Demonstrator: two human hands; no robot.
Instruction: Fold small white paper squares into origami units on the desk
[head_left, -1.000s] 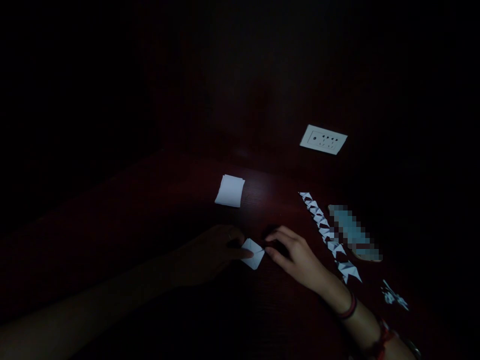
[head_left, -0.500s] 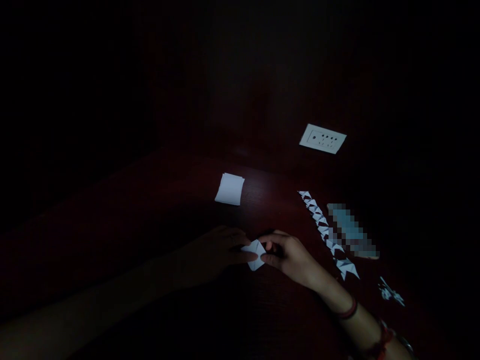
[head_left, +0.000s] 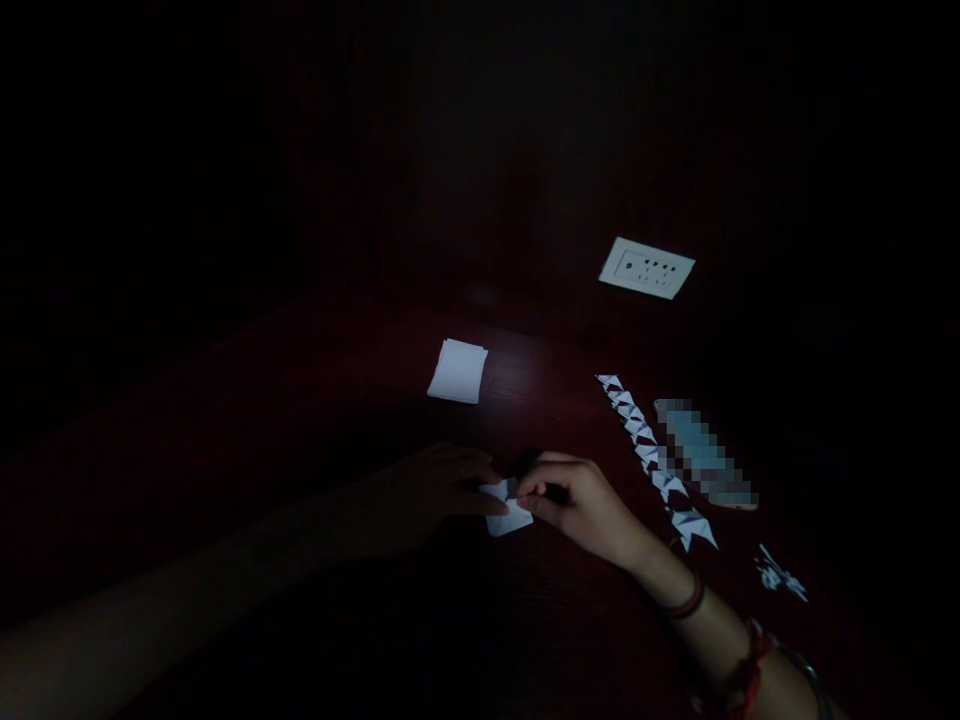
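Note:
A small white folded paper (head_left: 508, 521) lies low over the dark table in front of me, its creases visible. My left hand (head_left: 444, 487), dim in the shadow, grips the paper's left side, with the thumb low and the fingers above. At the right side, my right hand (head_left: 581, 503) pinches a part of the paper between thumb and forefinger. The other fingers of that hand curl inward. The fingertips of both hands cover some of the paper's edges.
A stack of white paper squares (head_left: 458, 372) lies beyond my hands. To the right runs a row of folded paper pieces (head_left: 640, 430), beside a pixelated phone-like object (head_left: 705, 452). Small white scraps (head_left: 780, 575) lie nearer. A wall socket (head_left: 646, 268) is behind.
The paper has turned from a diamond-like shape to a squarer one, with a flap lifted or shifted. My right fingers have closed in on it. The whole view has shifted slightly.

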